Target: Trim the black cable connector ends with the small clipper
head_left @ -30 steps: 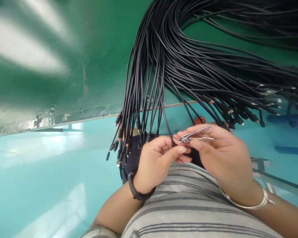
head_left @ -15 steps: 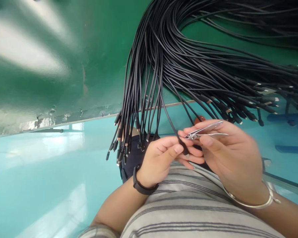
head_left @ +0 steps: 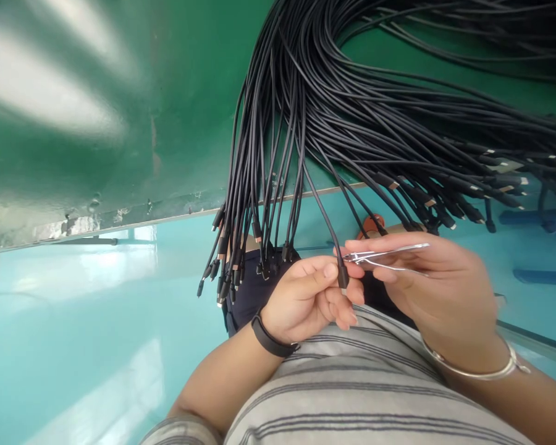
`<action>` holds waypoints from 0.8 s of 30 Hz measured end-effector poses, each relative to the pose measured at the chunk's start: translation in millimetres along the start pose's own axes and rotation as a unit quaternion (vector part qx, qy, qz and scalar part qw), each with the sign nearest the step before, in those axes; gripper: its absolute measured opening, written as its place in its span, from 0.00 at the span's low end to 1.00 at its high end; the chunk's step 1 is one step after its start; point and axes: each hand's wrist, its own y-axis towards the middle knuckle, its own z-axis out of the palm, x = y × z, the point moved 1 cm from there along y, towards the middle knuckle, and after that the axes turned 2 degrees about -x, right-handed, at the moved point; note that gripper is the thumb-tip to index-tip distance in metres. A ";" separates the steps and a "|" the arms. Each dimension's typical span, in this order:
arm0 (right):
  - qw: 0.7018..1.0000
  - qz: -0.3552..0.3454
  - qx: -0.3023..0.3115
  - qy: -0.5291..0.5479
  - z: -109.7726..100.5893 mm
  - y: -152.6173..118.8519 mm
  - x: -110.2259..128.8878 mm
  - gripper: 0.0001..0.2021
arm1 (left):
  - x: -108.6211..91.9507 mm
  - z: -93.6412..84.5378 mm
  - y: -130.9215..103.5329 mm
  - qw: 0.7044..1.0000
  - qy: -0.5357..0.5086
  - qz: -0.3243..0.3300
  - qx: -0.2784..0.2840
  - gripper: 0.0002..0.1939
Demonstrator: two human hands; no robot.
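My left hand (head_left: 308,293) pinches a black cable (head_left: 342,275) near its plug end, with the thumb lying beside the black plug housing and the metal tip pointing down. In my right hand (head_left: 445,293) is a silver nail clipper (head_left: 384,253), gripped between thumb and fingers. Its jaws are right at the cable, just above the plug housing; whether they touch the cable I cannot tell. The held cable runs up into a large bundle of black cables (head_left: 306,99). Both hands are close together in front of the striped shirt.
The bundle lies over a green table (head_left: 120,123) with a chipped front edge. Loose plugs (head_left: 225,266) hang over that edge to the left of my hands, and more plugs (head_left: 467,191) lie to the right. Below is a turquoise floor (head_left: 97,321); a blue frame (head_left: 537,247) stands at right.
The plug has turned from slanted to nearly upright. My right hand has shifted slightly right and down, and the clipper has levelled out, its jaws now right at the cable.
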 end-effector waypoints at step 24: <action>0.998 0.026 -0.015 0.058 7.2 5.4 -4.9 0.07 | -2.4 -0.1 0.3 0.998 0.045 -0.002 -0.039 0.12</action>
